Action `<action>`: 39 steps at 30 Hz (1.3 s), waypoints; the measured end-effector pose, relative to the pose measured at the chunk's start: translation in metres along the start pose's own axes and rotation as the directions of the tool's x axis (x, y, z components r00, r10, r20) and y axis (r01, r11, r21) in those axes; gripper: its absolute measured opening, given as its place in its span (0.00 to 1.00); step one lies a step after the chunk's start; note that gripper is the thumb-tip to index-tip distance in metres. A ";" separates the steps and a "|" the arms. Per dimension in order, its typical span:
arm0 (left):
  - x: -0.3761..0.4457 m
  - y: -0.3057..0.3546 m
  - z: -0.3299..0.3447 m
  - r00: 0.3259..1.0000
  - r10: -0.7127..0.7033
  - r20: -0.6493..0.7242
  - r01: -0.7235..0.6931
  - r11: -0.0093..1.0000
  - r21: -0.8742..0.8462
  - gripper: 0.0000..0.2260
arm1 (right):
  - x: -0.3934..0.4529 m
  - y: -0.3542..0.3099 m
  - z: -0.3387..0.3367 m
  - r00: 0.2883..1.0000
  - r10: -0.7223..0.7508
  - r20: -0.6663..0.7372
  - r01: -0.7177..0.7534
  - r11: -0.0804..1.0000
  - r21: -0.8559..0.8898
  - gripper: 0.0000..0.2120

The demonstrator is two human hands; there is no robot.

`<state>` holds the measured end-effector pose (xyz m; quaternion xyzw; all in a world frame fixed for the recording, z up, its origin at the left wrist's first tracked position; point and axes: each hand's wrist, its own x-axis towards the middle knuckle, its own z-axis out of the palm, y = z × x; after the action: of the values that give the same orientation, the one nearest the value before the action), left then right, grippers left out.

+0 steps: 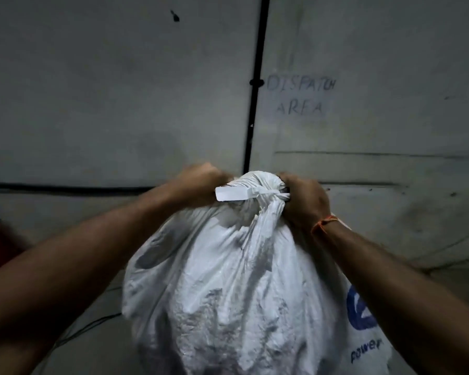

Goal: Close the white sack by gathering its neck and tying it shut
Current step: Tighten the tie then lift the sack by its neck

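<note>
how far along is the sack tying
Done: the white sack has its neck gathered and a white strip wrapped round it. In hand: left hand and right hand grip either side. Left: whether the knot is finished cannot be seen.

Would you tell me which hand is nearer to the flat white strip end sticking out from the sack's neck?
Left. The left hand sits directly behind the strip end; the right hand grips the neck's far side.
</note>
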<state>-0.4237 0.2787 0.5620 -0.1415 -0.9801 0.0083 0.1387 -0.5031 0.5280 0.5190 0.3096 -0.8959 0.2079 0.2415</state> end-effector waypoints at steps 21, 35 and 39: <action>0.069 0.162 0.369 0.917 -0.241 0.317 0.278 0.958 -0.074 0.19 | -0.167 0.280 0.214 0.845 0.121 0.521 -0.096 0.993 -0.076 0.31; -0.015 0.212 0.625 0.779 -0.288 0.557 0.460 0.866 -0.196 0.27 | -0.351 0.340 0.408 0.690 0.286 0.665 -0.236 0.957 -0.167 0.35; -0.017 0.218 0.636 0.668 -0.170 0.724 0.471 0.850 -0.235 0.39 | -0.368 0.338 0.417 0.575 0.264 0.775 -0.239 0.959 -0.150 0.47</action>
<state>-0.5228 0.4982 -0.0662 0.0251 -0.9500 -0.1676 -0.2622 -0.5969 0.7216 -0.0948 0.2354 -0.9477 0.0697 -0.2039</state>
